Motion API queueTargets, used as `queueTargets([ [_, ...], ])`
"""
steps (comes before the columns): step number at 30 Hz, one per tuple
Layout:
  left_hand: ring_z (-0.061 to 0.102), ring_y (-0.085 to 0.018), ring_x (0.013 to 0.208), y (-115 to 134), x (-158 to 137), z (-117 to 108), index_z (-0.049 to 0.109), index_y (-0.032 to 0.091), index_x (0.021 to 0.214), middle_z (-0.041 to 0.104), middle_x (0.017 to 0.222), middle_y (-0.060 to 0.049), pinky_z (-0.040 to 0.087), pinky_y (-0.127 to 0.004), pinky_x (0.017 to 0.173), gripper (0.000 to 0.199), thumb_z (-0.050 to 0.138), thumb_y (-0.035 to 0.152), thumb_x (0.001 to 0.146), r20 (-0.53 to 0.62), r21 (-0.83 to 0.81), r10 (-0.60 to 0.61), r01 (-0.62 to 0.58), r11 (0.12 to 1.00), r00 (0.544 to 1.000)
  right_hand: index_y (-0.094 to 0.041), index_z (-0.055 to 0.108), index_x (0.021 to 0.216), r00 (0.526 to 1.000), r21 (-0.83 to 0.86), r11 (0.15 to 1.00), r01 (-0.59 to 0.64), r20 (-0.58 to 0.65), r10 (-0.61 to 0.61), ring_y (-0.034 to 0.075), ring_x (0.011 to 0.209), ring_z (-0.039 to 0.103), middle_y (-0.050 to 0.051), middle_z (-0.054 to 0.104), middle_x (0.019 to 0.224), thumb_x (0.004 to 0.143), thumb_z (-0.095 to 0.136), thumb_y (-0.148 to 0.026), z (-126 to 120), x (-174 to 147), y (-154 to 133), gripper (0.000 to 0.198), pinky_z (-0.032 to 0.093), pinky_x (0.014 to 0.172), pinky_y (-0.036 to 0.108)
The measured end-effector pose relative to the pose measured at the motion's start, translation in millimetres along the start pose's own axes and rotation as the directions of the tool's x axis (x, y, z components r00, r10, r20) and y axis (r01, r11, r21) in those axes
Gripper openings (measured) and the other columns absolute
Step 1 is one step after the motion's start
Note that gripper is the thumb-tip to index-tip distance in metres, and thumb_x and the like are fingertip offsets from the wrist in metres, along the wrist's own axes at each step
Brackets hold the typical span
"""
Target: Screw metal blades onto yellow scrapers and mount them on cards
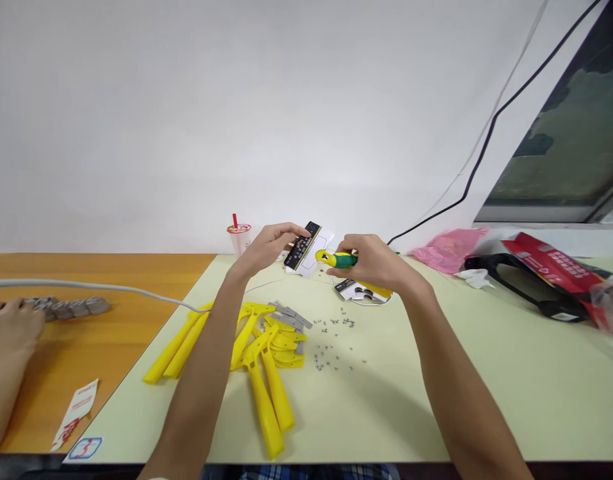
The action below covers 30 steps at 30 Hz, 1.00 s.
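My left hand (276, 245) is closed on the edge of a black-and-white printed package (302, 252) near the back of the table. Close to it, my right hand (373, 260) grips a tool with a green and yellow handle (339, 259); its rounded yellow end has a hole and points left, while its other end is hidden by the hand. Below the right wrist lies another printed package (355, 290). Several yellow plastic handles (266, 397), some yellow flat pieces (289, 357) and grey flat strips (292, 317) lie nearer me. Small screws and nuts (329, 358) are scattered beside them.
A lidded cup (239, 239) with a red straw stands by the wall. On the right are a pink plastic bag (449, 250) and a black frame with red packaging (556, 267). Another person's hand (11, 327) touches grey pieces (76, 308) at left.
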<state>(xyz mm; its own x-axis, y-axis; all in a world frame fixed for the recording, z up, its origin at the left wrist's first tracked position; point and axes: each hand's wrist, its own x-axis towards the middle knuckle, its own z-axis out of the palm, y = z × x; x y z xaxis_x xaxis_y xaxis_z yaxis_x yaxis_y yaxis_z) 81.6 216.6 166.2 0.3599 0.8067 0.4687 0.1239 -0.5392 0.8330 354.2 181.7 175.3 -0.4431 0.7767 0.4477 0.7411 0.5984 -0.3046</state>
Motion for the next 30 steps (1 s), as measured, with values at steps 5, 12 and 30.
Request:
queueTargets([
  [5,0.076,-0.022,0.095,-7.8,3.7,24.4,0.076,0.023,0.124,0.078,0.123,-0.012,0.056,-0.032,0.076,0.036,0.081,0.041,0.093,0.142,0.023,-0.021,0.018,1.000,0.990,-0.026,0.066,0.092,0.991,-0.099,0.992,-0.084,0.093,0.093,0.020,0.069,0.058,0.002,0.075,0.086,0.091,0.077,-0.037,-2.4,-29.6,-1.0,0.016,0.035,0.063,0.033],
  [12,0.080,-0.029,0.109,-11.8,-5.6,73.7,0.064,0.029,0.145,0.076,0.136,-0.016,0.062,-0.036,0.082,0.056,0.082,0.041,0.093,0.243,0.078,-0.056,0.038,0.996,0.968,-0.030,0.058,0.138,0.960,-0.211,0.950,-0.231,0.111,0.258,0.026,0.080,0.072,0.006,0.082,0.108,0.092,0.071,-0.032,-1.4,-117.6,25.9,0.048,0.045,0.070,0.033],
  [30,0.077,-0.025,0.102,26.3,-217.5,48.6,0.083,0.034,0.121,0.085,0.113,-0.003,0.059,-0.037,0.094,0.028,0.062,0.047,0.107,0.333,0.448,-0.400,0.230,0.864,0.854,-0.023,0.086,0.102,0.676,-0.332,0.633,-0.699,-0.021,0.736,0.042,0.082,0.076,0.024,0.081,0.086,0.095,0.070,-0.053,-1.3,-251.4,214.7,0.034,0.053,0.067,0.046],
])
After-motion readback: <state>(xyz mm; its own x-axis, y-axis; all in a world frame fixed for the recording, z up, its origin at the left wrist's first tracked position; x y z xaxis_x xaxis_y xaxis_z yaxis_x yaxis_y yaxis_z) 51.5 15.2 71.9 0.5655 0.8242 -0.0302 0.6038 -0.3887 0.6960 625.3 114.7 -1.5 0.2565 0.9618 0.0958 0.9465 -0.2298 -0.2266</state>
